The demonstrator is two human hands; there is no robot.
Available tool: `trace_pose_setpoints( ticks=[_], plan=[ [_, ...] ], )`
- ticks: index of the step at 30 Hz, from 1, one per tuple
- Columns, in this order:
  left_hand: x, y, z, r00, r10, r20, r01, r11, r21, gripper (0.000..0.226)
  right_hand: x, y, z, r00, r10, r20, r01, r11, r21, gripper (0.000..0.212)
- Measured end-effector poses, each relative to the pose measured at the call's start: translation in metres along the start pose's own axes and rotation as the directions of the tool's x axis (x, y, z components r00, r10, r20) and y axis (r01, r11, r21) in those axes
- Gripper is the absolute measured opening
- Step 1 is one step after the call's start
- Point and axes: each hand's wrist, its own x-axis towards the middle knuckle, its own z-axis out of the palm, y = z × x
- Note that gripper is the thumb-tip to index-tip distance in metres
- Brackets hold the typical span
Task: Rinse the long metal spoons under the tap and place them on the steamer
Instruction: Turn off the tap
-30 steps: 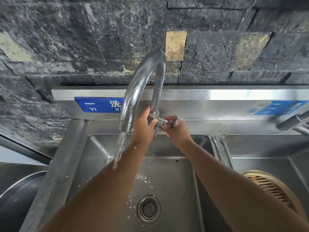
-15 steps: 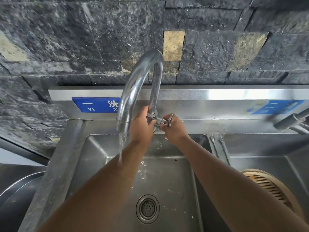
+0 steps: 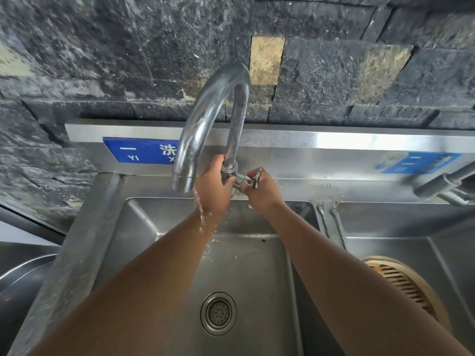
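Spoons out of sight; tap (image 3: 205,124) flow thins to a trickle.
Right hand (image 3: 262,194) is clamped on the valve handle (image 3: 253,179), left hand (image 3: 212,188) wraps the tap base; the steamer (image 3: 401,283) waits at the sink's (image 3: 303,253) right edge, so rinsing looks finished.

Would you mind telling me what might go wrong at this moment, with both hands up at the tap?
1. The right hand grips the small metal valve handle with wet fingers; it may slip.
2. Only a thin trickle leaves the curved chrome tap spout and runs down the left hand, perhaps too weak to rinse.
3. No long spoons are visible, so fetching them with dripping hands could wet the round bamboo steamer in the right basin.
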Motion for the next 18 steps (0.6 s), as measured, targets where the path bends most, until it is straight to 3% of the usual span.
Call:
trace_pose_setpoints(
  ticks=[18],
  plan=[
    [-0.0030,0.0067,-0.0027,0.999,-0.017,0.042,0.016,1.000,0.010,0.041,0.0000,0.0009,0.0004,1.000,0.011,0.017,-0.011,1.000,-0.004,0.020]
  ],
)
